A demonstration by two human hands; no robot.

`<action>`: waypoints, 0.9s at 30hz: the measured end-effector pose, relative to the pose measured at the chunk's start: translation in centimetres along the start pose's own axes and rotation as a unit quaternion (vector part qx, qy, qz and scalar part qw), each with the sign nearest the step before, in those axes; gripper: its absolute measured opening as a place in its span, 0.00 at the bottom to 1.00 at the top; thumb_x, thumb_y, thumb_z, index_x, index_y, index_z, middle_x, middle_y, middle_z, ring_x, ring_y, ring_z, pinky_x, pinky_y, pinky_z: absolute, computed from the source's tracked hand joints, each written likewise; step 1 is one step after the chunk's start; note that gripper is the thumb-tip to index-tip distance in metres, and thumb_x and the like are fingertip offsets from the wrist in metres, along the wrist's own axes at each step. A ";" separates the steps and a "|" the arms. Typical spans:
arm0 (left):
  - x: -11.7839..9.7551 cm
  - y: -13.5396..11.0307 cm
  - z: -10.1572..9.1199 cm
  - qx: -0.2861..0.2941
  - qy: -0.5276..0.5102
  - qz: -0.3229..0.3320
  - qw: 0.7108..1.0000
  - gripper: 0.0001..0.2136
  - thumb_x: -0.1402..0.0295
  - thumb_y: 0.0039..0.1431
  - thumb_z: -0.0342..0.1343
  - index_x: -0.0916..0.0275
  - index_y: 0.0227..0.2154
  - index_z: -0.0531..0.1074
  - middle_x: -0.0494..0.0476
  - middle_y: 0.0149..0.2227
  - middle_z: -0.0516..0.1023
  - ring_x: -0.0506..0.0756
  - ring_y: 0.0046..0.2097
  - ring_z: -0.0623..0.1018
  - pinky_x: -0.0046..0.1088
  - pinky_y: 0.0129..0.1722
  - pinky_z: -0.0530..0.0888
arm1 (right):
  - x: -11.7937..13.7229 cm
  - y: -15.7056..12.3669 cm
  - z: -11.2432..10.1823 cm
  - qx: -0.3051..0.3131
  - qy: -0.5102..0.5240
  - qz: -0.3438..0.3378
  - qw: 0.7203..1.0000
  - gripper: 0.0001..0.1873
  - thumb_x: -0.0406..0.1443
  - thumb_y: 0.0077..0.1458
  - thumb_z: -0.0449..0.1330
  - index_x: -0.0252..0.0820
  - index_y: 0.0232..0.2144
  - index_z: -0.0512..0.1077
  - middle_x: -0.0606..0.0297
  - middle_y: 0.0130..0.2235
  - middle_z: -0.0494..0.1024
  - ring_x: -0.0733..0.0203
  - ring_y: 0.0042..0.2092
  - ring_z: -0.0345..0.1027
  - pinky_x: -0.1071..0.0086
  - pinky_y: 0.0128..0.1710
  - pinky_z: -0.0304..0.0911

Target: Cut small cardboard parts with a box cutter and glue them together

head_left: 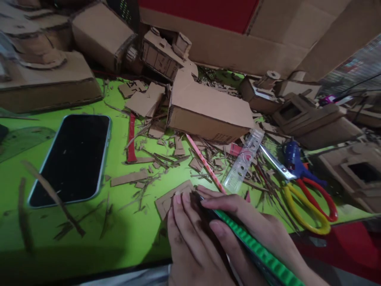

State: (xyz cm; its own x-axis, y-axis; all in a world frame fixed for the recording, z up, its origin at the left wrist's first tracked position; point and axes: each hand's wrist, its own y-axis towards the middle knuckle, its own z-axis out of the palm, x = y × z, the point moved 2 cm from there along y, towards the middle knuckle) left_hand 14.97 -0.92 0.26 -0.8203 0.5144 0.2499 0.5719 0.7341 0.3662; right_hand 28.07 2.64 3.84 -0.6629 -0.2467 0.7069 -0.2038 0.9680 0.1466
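My right hand (pixel 238 214) is closed around a cutter knife (pixel 256 244) with a green ribbed handle and dark front end. The knife's tip meets the right part of a small cardboard piece (pixel 164 202) lying near the table's front edge. Faint lines show on the cardboard. Stretched fingers of my left hand (pixel 190 242) lie flat on the same piece, just left of the knife, pressing it to the table. The hands hide much of the cardboard. Behind them lies a pink dotted stick (pixel 205 163), with a clear ruler (pixel 243 161) to its right.
Cardboard scraps (pixel 166 157) litter the green table (pixel 125 222). A phone (pixel 73 159) lies at left. Scissors (pixel 293 182) and a blue glue gun (pixel 297 161) are at right. A cardboard box (pixel 208 109) and several cardboard models (pixel 318 119) stand behind.
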 end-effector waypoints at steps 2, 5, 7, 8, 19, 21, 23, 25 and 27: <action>0.3 0.0 0.2 -0.031 0.020 0.023 0.999 0.18 0.67 0.64 0.56 0.77 0.47 0.83 0.79 0.46 0.89 0.76 0.48 0.89 0.51 0.46 0.90 | -0.1 -0.2 0.0 -0.013 0.018 0.009 1.000 0.11 0.37 0.71 0.61 0.56 0.51 0.80 0.70 0.52 0.91 0.54 0.50 0.90 0.65 0.52 0.84; 0.7 0.2 0.3 -0.050 0.040 0.036 0.997 0.20 0.67 0.63 0.56 0.81 0.45 0.82 0.83 0.46 0.88 0.77 0.47 0.89 0.49 0.42 0.90 | -0.1 -0.7 0.0 -0.060 0.042 0.029 0.997 0.09 0.40 0.73 0.61 0.60 0.51 0.79 0.74 0.52 0.91 0.57 0.52 0.89 0.70 0.52 0.84; 0.7 0.2 0.1 -0.050 0.043 0.043 0.997 0.20 0.67 0.62 0.56 0.83 0.45 0.82 0.84 0.46 0.87 0.78 0.47 0.89 0.50 0.43 0.90 | 0.0 -0.9 0.0 -0.077 0.052 0.041 0.995 0.07 0.41 0.74 0.62 0.60 0.50 0.79 0.74 0.51 0.91 0.59 0.52 0.89 0.75 0.51 0.82; 0.8 0.2 0.0 -0.052 0.043 0.047 0.997 0.20 0.67 0.61 0.56 0.83 0.45 0.82 0.84 0.45 0.87 0.79 0.47 0.89 0.51 0.43 0.90 | 0.0 -0.9 0.0 -0.076 0.057 0.046 0.994 0.07 0.41 0.73 0.62 0.59 0.50 0.79 0.74 0.51 0.91 0.60 0.52 0.88 0.77 0.52 0.81; 0.7 0.3 0.5 -0.076 0.046 0.052 0.995 0.18 0.66 0.54 0.57 0.75 0.41 0.83 0.81 0.42 0.89 0.79 0.43 0.90 0.52 0.40 0.90 | -0.2 -1.2 0.2 -0.017 0.024 0.029 0.999 0.14 0.34 0.72 0.60 0.59 0.53 0.79 0.72 0.57 0.89 0.55 0.57 0.87 0.65 0.57 0.82; 0.8 0.5 0.4 -0.082 0.044 0.056 0.994 0.19 0.64 0.55 0.55 0.74 0.41 0.83 0.79 0.41 0.89 0.79 0.42 0.90 0.53 0.40 0.90 | -0.2 -1.0 0.3 -0.007 0.015 0.033 0.999 0.16 0.32 0.70 0.60 0.57 0.53 0.79 0.69 0.56 0.89 0.53 0.55 0.87 0.62 0.56 0.83; 0.9 0.7 0.3 -0.090 0.039 0.062 0.993 0.22 0.63 0.54 0.55 0.76 0.43 0.82 0.80 0.39 0.88 0.80 0.42 0.89 0.54 0.38 0.90 | -0.1 -0.8 0.4 0.000 0.007 0.038 0.999 0.14 0.32 0.70 0.60 0.54 0.52 0.80 0.67 0.54 0.90 0.52 0.52 0.89 0.62 0.55 0.84; 0.9 0.7 0.4 -0.097 0.038 0.067 0.992 0.24 0.63 0.51 0.55 0.79 0.44 0.82 0.82 0.39 0.88 0.81 0.42 0.89 0.55 0.39 0.89 | 0.0 -0.7 0.3 0.000 0.002 0.039 0.999 0.13 0.34 0.70 0.61 0.54 0.51 0.80 0.67 0.54 0.91 0.53 0.51 0.89 0.63 0.55 0.84; 0.9 0.6 0.4 -0.098 0.039 0.064 0.992 0.26 0.63 0.49 0.55 0.82 0.44 0.82 0.85 0.41 0.87 0.82 0.43 0.89 0.56 0.40 0.89 | 0.1 -0.7 0.1 -0.007 0.001 0.035 0.999 0.11 0.38 0.72 0.60 0.55 0.52 0.80 0.69 0.54 0.91 0.54 0.53 0.89 0.64 0.56 0.83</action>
State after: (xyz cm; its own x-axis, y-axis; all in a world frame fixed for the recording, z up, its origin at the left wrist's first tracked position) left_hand 14.57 0.14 0.32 -0.7430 0.5568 0.3714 0.6660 0.5599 0.4929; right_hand 28.07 1.91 3.76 -0.6739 -0.1783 0.7170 -0.1470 0.9834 0.1064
